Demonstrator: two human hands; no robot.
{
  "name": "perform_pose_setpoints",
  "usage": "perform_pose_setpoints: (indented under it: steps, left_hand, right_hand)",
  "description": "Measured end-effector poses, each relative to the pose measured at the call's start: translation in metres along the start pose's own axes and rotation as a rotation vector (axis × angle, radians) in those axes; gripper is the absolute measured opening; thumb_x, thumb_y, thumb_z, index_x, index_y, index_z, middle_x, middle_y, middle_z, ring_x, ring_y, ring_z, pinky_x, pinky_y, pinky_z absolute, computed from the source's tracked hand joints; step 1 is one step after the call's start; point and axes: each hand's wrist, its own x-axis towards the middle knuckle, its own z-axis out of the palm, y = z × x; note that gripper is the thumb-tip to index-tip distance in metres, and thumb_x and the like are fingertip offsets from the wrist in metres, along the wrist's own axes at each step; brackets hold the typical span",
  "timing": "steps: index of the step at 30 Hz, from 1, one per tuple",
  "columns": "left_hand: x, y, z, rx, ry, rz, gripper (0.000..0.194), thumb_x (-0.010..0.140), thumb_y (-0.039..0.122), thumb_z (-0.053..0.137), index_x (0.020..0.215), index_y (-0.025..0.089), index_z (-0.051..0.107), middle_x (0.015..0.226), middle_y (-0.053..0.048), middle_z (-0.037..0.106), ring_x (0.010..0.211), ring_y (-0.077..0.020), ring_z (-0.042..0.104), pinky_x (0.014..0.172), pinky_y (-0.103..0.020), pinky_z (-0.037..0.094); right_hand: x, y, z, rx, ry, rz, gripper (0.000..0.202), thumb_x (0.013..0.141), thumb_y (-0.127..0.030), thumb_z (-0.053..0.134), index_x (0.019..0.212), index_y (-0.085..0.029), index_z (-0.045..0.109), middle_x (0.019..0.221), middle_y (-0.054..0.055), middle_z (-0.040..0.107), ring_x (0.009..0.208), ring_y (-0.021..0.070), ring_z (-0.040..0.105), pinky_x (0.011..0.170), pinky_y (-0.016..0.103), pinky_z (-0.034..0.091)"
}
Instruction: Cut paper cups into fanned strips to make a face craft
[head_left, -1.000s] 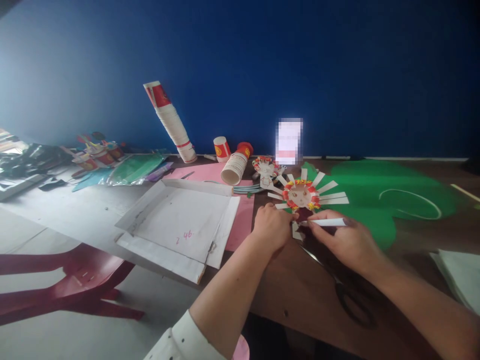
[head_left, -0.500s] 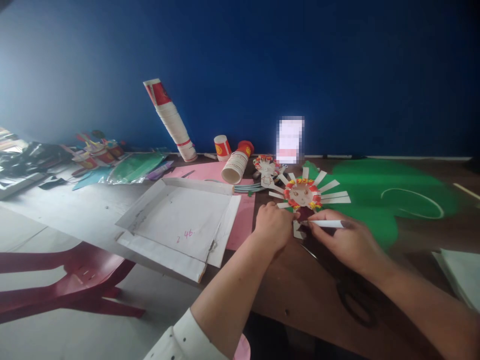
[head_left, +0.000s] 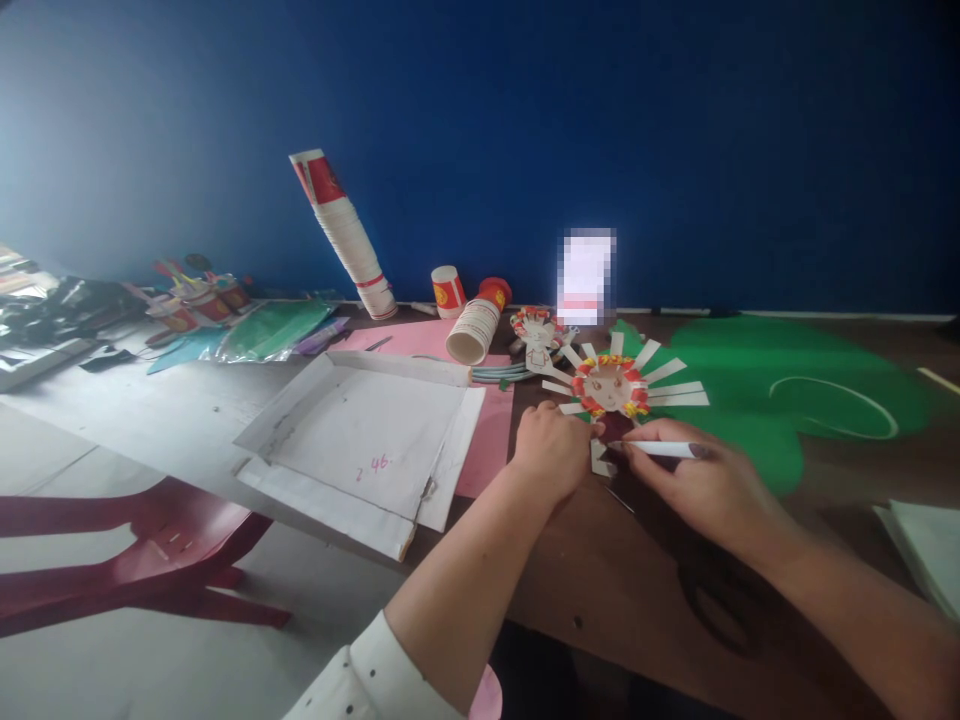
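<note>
A paper figure (head_left: 611, 385) lies on the brown table, its drawn face ringed in red and yellow and fringed with white strips that stick outward. Its body part below the face is dark red, with a white part under that. My left hand (head_left: 555, 448) is closed on the figure's left side, thumb on the dark red part and the other fingers curled. In my right hand (head_left: 705, 485), a white marker pen (head_left: 664, 449) with a dark end is pinched, its tip at the lower body of the figure. Just behind stands a smaller, similar paper figure (head_left: 537, 340).
Left of my hands sits a shallow white cardboard tray (head_left: 360, 425) on pink paper (head_left: 491, 440). Paper cups (head_left: 472, 335) and a tall leaning cup stack (head_left: 349, 245) stand behind. Dark scissors (head_left: 712, 605) lie under my right forearm. Green paper (head_left: 750, 400) spreads right; a red chair (head_left: 172, 540) is lower left.
The whole view has shifted slightly, so things appear a little farther right. Both hands keep their hold, and the pen tip stays at the lower body of the figure.
</note>
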Motion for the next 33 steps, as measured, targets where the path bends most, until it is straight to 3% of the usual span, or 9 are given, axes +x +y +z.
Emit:
perform_pose_setpoints:
  steps: [23,33]
  left_hand:
    - [-0.0013,0.0028,-0.0052,0.001,-0.022,-0.006,0.035,0.099,0.031,0.044,0.12,0.029,0.072,0.11,-0.008,0.074,0.111,-0.0289,0.059,0.09,-0.039,0.045]
    - [-0.0023,0.0027,-0.0057,0.024,-0.034,0.011,0.035,0.095,0.028,0.049,0.122,0.033,0.07,0.111,-0.007,0.074,0.111,-0.0286,0.059,0.091,-0.039,0.045]
  right_hand:
    - [0.0002,-0.0083,-0.0045,0.04,-0.039,0.043,0.015,0.086,-0.03,0.058,0.075,-0.028,0.068,0.074,0.0,0.077,0.064,0.0211,0.071,0.061,0.032,0.051]
    - [-0.004,-0.0062,-0.0035,0.04,-0.091,0.056,0.014,0.087,-0.029,0.059,0.079,-0.027,0.071,0.08,0.0,0.079,0.071,0.0214,0.072,0.065,0.032,0.051]
